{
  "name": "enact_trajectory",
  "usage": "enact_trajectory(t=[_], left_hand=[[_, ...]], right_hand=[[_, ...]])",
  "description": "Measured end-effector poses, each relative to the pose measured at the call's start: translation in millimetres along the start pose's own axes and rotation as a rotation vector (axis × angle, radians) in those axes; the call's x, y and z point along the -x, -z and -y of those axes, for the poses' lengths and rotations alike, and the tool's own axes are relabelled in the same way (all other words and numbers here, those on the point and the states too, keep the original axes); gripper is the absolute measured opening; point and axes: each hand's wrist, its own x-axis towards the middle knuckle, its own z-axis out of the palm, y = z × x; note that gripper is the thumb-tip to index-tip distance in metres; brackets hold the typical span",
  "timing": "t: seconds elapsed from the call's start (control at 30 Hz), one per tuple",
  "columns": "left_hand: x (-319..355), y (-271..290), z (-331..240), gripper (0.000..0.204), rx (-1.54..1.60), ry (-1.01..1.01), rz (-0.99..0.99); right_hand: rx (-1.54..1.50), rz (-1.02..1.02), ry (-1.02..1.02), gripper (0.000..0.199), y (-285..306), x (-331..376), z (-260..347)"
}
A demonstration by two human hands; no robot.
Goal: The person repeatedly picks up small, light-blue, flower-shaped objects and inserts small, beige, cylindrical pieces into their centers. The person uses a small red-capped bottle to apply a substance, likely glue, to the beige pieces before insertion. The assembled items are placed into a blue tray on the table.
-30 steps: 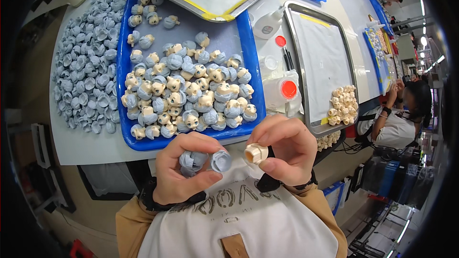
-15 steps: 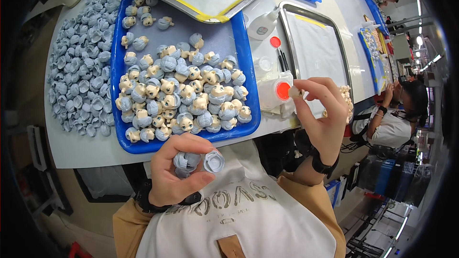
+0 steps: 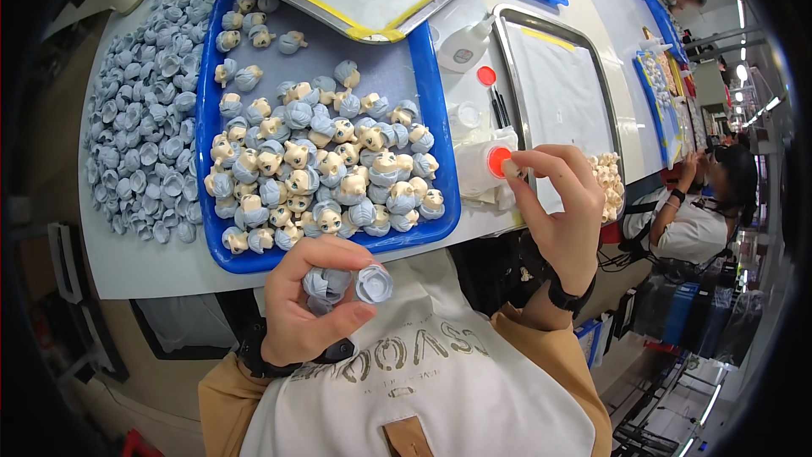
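Observation:
My left hand (image 3: 292, 309) is closed around several hollow grey-blue doll hair shells (image 3: 328, 285). One round shell (image 3: 374, 284) sits at the fingertips with its cupped side showing. Between thumb and fingers, my right hand (image 3: 565, 211) pinches a small cream doll face piece (image 3: 512, 171), partly covered by the fingertips. That piece is right beside a pot with a red round top (image 3: 499, 159); I cannot tell whether they touch. Beyond my left hand, a blue tray (image 3: 453, 203) holds many doll heads (image 3: 330, 218) with cream faces and grey-blue hair.
Loose grey-blue shells (image 3: 139, 135) are heaped left of the tray. A metal tray with white lining (image 3: 558, 76) lies at right, with cream pieces (image 3: 606, 186) at its near end. A white bottle (image 3: 463, 44) and dark pens (image 3: 501, 107) stand between. Another person (image 3: 698, 220) sits at far right.
My right hand has moved slightly left and down with the cream piece, closer to the red-topped pot. My left hand has barely shifted; its front shell is tilted a little differently.

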Motion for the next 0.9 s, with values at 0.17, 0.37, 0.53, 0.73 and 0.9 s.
enact_trajectory(t=[0.17,0.37,0.53,0.73,0.9], left_hand=[[-2,-2,2,0.034,-0.003,-0.049,-0.011],[-3,-4,2,0.034,-0.037,-0.062,0.025],[-4,-8,3,0.034,-0.027,-0.054,0.035],[2,-3,2,0.033,-0.102,0.035,0.094],[2,-6,1,0.031,0.002,0.150,-0.018]], right_hand=[[-0.047,-0.102,-0.034,0.023,-6,11,-2],[-0.576,-0.058,0.075,0.031,-12,23,29],[-0.753,0.139,0.278,0.033,-24,19,54],[-0.674,0.320,0.332,0.040,-22,18,50],[-0.599,0.236,0.334,0.051,-28,21,56]])
